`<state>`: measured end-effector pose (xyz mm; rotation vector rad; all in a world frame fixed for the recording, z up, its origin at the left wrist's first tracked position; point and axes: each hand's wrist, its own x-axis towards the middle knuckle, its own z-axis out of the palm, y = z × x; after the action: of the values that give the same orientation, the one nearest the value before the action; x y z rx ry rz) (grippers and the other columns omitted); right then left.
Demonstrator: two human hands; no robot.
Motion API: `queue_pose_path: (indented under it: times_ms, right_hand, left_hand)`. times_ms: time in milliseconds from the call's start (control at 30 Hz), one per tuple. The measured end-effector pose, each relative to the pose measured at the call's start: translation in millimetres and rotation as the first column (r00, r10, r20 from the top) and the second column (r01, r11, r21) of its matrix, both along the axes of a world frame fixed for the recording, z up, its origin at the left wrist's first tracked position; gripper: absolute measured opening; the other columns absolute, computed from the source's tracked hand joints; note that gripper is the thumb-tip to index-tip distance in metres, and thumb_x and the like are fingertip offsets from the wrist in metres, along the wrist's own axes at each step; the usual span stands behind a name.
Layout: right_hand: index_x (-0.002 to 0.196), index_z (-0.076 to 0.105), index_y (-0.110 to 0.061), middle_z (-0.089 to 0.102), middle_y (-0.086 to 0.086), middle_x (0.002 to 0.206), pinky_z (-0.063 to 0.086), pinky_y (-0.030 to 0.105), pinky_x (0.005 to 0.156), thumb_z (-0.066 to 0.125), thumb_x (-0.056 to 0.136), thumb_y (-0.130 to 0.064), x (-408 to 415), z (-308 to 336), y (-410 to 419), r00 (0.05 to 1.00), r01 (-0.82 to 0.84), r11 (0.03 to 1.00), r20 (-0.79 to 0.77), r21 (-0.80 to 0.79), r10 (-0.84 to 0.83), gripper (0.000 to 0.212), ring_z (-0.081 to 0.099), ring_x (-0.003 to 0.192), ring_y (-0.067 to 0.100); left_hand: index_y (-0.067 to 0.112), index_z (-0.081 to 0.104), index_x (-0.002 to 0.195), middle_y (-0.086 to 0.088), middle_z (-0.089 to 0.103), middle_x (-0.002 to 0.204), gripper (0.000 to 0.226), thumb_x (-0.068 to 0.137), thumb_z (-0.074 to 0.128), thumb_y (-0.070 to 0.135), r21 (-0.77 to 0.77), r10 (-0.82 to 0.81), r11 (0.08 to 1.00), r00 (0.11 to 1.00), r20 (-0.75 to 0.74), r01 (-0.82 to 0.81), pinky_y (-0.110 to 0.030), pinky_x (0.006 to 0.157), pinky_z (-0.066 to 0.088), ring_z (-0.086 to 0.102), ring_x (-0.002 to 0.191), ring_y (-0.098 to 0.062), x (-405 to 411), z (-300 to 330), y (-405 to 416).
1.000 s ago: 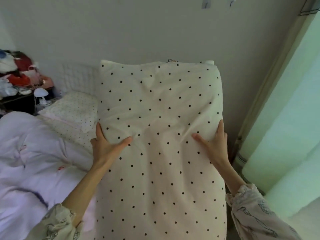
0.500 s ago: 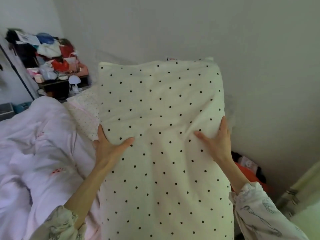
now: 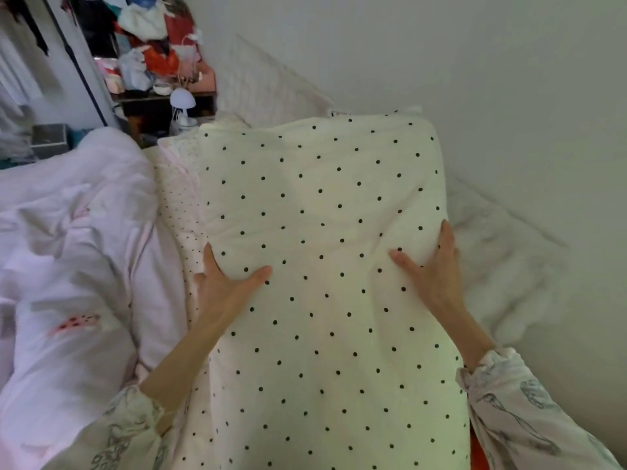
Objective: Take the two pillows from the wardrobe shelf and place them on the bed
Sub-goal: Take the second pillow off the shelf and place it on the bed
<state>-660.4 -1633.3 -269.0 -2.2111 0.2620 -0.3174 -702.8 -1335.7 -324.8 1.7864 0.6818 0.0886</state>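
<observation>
A large cream pillow with black polka dots (image 3: pixel 322 232) fills the middle of the view, held out lengthwise over the head end of the bed (image 3: pixel 68 266). My left hand (image 3: pixel 227 286) grips its left edge, thumb on top. My right hand (image 3: pixel 434 276) grips its right edge the same way. The fingers of both hands are hidden under the pillow. A second pillow with finer dots (image 3: pixel 178 191) lies on the bed just left of it, partly covered.
A crumpled pale pink duvet (image 3: pixel 74 232) covers the bed's left side. A white quilted headboard (image 3: pixel 268 86) runs along the wall, with more quilted padding (image 3: pixel 505 262) at the right. A dark nightstand (image 3: pixel 149 103) with a small white lamp (image 3: pixel 182 103) and piled clutter stands beyond.
The view has swung left from the curtain toward the bed. Both hands keep the same grip while the pillow comes over the bed's head end, closer to the headboard.
</observation>
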Motion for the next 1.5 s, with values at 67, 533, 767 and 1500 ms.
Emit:
queue_pose_path:
  times_ms: [67, 533, 767, 1500]
  right_hand:
    - [0.147, 0.012, -0.030, 0.036, 0.010, 0.139, 0.035, 0.041, 0.098, 0.076, 0.068, -0.048, 30, -6, -1, 0.998, -0.038, 0.999, -0.042, -0.005, 0.037, 0.103, 0.042, 0.125, 0.028]
    - [0.146, 0.012, -0.035, 0.035, 0.011, 0.136, 0.033, 0.049, 0.106, 0.070, 0.070, -0.052, 254, -106, 12, 0.894, -0.359, 0.932, -0.310, -0.060, 0.324, 0.098, 0.041, 0.126, 0.033]
    - [0.147, 0.011, -0.033, 0.031, 0.011, 0.143, 0.029, 0.051, 0.109, 0.068, 0.072, -0.054, 346, -153, 37, 0.850, -0.423, 0.903, -0.378, -0.074, 0.367, 0.097, 0.034, 0.132, 0.032]
    - [0.143, 0.027, -0.020, 0.041, 0.003, 0.145, 0.034, 0.047, 0.109, 0.065, 0.060, -0.067, 397, -328, 34, 0.675, -0.478, 0.873, -0.676, -0.095, 0.296, 0.103, 0.040, 0.133, 0.025]
  left_hand:
    - [0.046, 0.004, 0.137, -0.006, 0.031, 0.133, 0.122, 0.038, 0.072, 0.067, -0.007, 0.044, 0.999, 0.998, -0.039, -0.044, -0.048, 0.093, 0.040, 0.041, 0.119, -0.033, 17, -8, -4]
    - [0.041, 0.011, 0.139, -0.005, 0.036, 0.133, 0.118, 0.041, 0.073, 0.063, 0.002, 0.371, 0.925, 0.903, -0.217, -0.380, -0.046, 0.094, 0.039, 0.038, 0.123, -0.029, 137, -102, -39]
    - [0.037, 0.009, 0.141, -0.006, 0.034, 0.139, 0.111, 0.055, 0.075, 0.061, 0.043, 0.372, 0.927, 0.903, -0.217, -0.371, -0.047, 0.099, 0.039, 0.038, 0.124, -0.030, 211, -151, -19]
    - [0.039, -0.013, 0.142, -0.005, 0.019, 0.151, 0.131, 0.049, 0.074, 0.071, -0.225, 0.130, 0.935, 0.857, -0.498, -0.273, -0.046, 0.107, 0.033, 0.029, 0.134, -0.030, 240, -325, -2]
